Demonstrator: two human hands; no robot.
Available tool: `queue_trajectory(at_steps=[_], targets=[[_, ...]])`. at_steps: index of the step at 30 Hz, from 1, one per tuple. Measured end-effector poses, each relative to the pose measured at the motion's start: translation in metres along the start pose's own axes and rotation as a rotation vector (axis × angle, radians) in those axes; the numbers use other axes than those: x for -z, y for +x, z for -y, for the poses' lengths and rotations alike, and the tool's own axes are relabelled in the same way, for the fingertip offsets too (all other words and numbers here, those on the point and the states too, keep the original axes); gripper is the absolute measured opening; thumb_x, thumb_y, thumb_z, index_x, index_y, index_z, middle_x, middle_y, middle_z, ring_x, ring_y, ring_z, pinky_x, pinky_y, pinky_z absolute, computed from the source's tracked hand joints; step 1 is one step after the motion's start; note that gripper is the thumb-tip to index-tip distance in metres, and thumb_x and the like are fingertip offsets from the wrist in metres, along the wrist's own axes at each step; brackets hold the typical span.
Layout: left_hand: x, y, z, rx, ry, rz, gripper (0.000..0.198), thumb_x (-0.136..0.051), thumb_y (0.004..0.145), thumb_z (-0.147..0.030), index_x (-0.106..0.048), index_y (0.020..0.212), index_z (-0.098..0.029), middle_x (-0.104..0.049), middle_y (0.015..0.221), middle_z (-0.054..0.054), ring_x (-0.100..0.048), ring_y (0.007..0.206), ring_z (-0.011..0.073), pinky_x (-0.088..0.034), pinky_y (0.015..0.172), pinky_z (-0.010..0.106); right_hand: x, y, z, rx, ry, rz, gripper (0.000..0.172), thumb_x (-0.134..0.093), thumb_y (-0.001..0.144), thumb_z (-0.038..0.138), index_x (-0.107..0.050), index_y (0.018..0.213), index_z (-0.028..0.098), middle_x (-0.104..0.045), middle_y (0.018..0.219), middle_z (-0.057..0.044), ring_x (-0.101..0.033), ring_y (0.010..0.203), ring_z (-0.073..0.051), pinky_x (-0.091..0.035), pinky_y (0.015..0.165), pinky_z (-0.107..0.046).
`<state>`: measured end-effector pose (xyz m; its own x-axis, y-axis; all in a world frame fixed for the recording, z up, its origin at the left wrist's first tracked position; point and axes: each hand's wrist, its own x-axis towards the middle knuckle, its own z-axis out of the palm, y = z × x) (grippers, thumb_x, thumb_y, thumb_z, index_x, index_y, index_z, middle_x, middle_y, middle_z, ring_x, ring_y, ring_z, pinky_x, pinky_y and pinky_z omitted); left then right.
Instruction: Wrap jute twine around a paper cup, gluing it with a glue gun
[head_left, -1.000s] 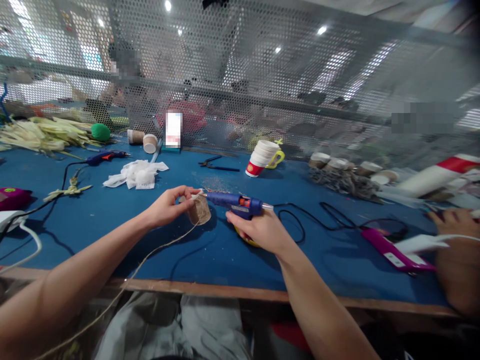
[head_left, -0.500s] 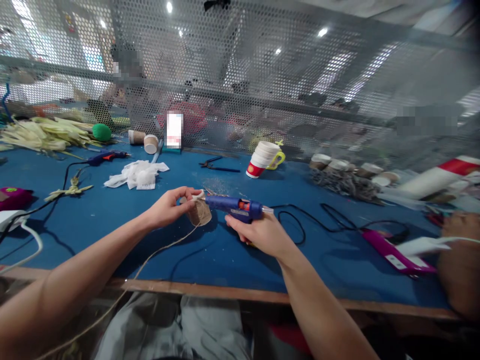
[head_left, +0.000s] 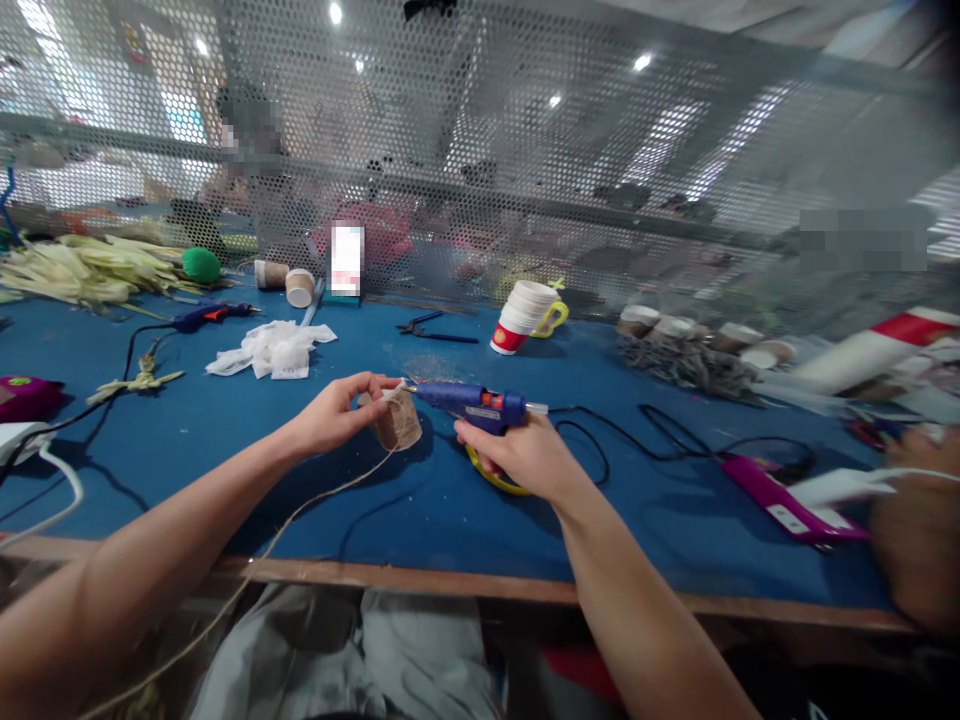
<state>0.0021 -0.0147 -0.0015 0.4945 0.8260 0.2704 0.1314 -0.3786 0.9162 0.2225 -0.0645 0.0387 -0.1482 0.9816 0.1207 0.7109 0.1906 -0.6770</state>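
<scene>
My left hand [head_left: 350, 407] is closed on a small paper cup [head_left: 400, 424], tilted on its side and partly covered in brown twine. A pale strip shows by the fingers at its rim. From the cup a strand of twine [head_left: 322, 493] runs down over the table's front edge to the lower left. In my right hand [head_left: 527, 452] is a blue hot glue gun [head_left: 472, 403], its nozzle pointing left at the cup's rim; whether it touches cannot be told. A yellow ring-shaped thing [head_left: 496, 482] lies under my right hand, mostly hidden.
Stacked paper cups [head_left: 517, 318] and pliers [head_left: 435, 330] stand behind my hands. White cloth [head_left: 274, 350] and another glue gun [head_left: 214, 314] lie left. A purple power strip [head_left: 787, 505] with cables lies right, beside another person's arm [head_left: 916, 530]. Perforated metal screen [head_left: 450, 200] rises behind.
The glue gun's rear has dropped slightly and its nozzle has risen a little at the cup's rim. More of the yellow ring shows below my right hand. My left hand stays on the cup.
</scene>
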Motion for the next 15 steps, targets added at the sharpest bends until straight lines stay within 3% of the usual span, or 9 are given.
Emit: queue_trajectory(at_steps=[15], targets=[[-0.0007, -0.0002, 0.0008, -0.013, 0.014, 0.003, 0.021, -0.05, 0.08, -0.034, -0.046, 0.071, -0.016, -0.055, 0.121, 0.016, -0.049, 0.115, 0.0237, -0.033, 0.097, 0.043, -0.0013, -0.0022, 0.0, 0.004, 0.024, -0.002, 0.032, -0.053, 0.073, 0.037, -0.051, 0.048, 0.018, -0.05, 0.036, 0.002, -0.05, 0.035, -0.01, -0.042, 0.043, -0.022]])
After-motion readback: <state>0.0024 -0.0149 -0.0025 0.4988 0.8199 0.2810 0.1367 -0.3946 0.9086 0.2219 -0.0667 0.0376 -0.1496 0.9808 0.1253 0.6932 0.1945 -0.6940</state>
